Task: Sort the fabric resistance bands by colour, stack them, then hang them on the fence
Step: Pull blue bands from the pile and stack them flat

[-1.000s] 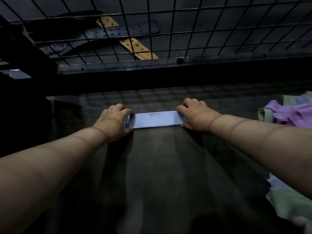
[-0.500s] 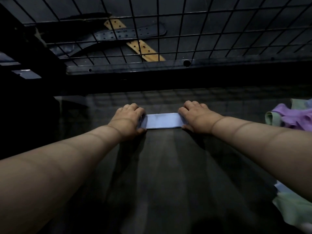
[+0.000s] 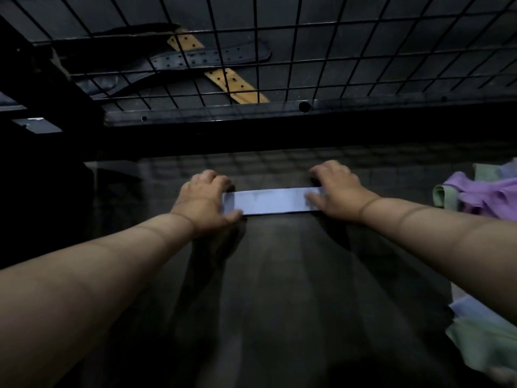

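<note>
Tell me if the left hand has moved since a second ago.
Yes. The left hand, gripping the band, slid slightly right, toward the round hole in the fence rail.

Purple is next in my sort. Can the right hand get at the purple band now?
Probably yes: the purple band lies just right of the right hand, with only bare table between them. The hand must first let go of the blue band it holds.
</note>
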Tool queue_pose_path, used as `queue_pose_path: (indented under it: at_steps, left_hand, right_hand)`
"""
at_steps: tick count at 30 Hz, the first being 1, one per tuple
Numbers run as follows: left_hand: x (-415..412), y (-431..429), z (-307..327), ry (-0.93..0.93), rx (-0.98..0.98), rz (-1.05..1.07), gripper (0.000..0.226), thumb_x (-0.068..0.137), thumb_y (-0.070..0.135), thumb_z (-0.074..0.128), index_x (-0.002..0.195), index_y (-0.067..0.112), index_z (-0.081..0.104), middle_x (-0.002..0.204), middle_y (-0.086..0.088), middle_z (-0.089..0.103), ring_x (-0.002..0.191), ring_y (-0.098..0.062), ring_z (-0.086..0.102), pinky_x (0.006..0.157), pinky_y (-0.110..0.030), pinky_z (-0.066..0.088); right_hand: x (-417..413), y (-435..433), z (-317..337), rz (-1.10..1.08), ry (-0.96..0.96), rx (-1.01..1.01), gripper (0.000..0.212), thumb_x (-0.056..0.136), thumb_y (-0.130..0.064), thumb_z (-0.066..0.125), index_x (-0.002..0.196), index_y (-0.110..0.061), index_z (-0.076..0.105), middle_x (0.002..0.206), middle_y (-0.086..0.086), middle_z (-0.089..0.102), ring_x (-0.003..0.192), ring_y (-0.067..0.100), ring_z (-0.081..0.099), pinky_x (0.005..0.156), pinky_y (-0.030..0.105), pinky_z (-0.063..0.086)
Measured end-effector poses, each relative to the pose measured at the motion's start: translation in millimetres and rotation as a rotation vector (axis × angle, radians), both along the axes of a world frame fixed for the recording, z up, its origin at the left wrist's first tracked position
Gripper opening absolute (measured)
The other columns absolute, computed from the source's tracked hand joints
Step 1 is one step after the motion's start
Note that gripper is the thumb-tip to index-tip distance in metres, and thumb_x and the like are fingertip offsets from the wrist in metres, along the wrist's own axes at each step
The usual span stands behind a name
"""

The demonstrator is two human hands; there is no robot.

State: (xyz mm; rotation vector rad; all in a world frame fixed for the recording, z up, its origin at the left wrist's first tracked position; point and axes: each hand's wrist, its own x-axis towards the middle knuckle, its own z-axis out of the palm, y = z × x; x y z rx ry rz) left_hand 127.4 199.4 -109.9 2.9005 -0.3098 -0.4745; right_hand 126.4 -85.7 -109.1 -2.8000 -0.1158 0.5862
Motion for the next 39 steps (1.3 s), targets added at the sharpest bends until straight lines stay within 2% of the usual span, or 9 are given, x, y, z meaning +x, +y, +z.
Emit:
queue_pose_path:
  at_steps: [4,8,11,15,20,24,28,32,39]
  left_hand:
    - [-10.0,6.4,-2.4,-0.021,-0.212,0.678,0.05,0.092,0.032,0.059,0.136,0.013,0.049,0.14,-0.02,0.041,0.131,-0.038,0.036,0.11,-0.036,0.029]
    - [-14.4,15.6,-18.1,0.121,-0.36,1.047,0.04,0.09,0.031,0.06,0.124,0.01,0.058,0.133,-0.018,0.053,0.121,-0.037,0.052,0.105,-0.037,0.042]
    - [-15.4,14.5,-21.7,0.138,-0.448,1.053,0.026,0.088,0.026,0.061,0.107,0.01,0.068,0.11,-0.013,0.068,0.101,-0.032,0.065,0.092,-0.036,0.052]
    - [-13.4,12.2,-21.5,0.152,-0.534,1.097,0.016,0.087,0.013,0.061,0.095,0.005,0.072,0.094,-0.013,0.071,0.091,-0.032,0.068,0.086,-0.04,0.057]
    - [-6.1,12.5,-19.2,0.228,-0.656,1.244,0.026,0.082,0.0,0.059,0.106,0.0,0.07,0.099,-0.017,0.069,0.091,-0.034,0.068,0.086,-0.047,0.057]
    - [-3.2,11.6,-15.9,0.25,-0.623,1.286,0.026,0.078,0.003,0.062,0.103,-0.002,0.066,0.096,-0.017,0.066,0.084,-0.034,0.066,0.076,-0.042,0.058]
    - [-3.4,11.7,-15.5,0.215,-0.603,1.271,0.027,0.079,0.007,0.063,0.105,-0.001,0.066,0.098,-0.016,0.067,0.086,-0.033,0.066,0.077,-0.038,0.056]
    - [-4.3,12.9,-18.7,0.164,-0.602,1.239,0.026,0.086,0.015,0.066,0.107,-0.001,0.067,0.101,-0.014,0.066,0.091,-0.032,0.065,0.08,-0.035,0.053]
    - [-6.0,18.6,-20.6,0.126,-0.483,1.026,0.02,0.088,0.013,0.064,0.104,0.001,0.069,0.104,-0.017,0.068,0.098,-0.033,0.066,0.09,-0.04,0.055]
  right_hand:
    - [-9.2,-23.5,-9.9,-0.671,0.083,0.249,0.043,0.095,-0.033,0.055,0.126,-0.004,0.053,0.133,0.021,0.052,0.123,0.036,0.05,0.101,0.034,0.039]
    - [-18.3,-28.0,-18.6,-0.74,0.179,0.269,0.04,0.089,-0.042,0.062,0.107,-0.007,0.066,0.112,0.014,0.068,0.104,0.03,0.064,0.084,0.027,0.043]
    - [-20.5,-19.8,-16.1,-0.698,0.142,0.251,0.027,0.088,-0.033,0.068,0.101,-0.009,0.068,0.107,0.01,0.068,0.103,0.026,0.063,0.084,0.025,0.042]
    - [-19.4,-12.3,-12.7,-0.711,0.13,0.261,0.026,0.089,-0.027,0.07,0.106,-0.007,0.068,0.11,0.011,0.068,0.105,0.026,0.063,0.087,0.028,0.044]
    - [-15.5,-10.6,-7.8,-0.731,0.154,0.296,0.016,0.091,-0.023,0.069,0.096,-0.008,0.072,0.101,0.011,0.069,0.095,0.025,0.064,0.085,0.028,0.046]
    - [-15.8,-6.5,-4.7,-0.728,0.162,0.288,0.017,0.091,-0.016,0.065,0.076,-0.016,0.06,0.094,0.007,0.062,0.09,0.022,0.059,0.082,0.029,0.045]
    - [-13.2,-3.0,-5.8,-0.73,0.161,0.23,0.011,0.09,-0.018,0.064,0.098,-0.009,0.064,0.109,0.01,0.064,0.106,0.029,0.062,0.085,0.031,0.046]
    - [-12.5,-1.8,-4.4,-0.703,0.164,0.232,0.011,0.092,-0.016,0.061,0.083,-0.013,0.065,0.099,0.01,0.066,0.099,0.028,0.064,0.085,0.032,0.048]
    - [-12.9,-1.7,-12.5,-0.696,0.137,0.174,0.024,0.092,-0.023,0.062,0.107,-0.005,0.067,0.112,0.012,0.067,0.104,0.03,0.062,0.082,0.029,0.046]
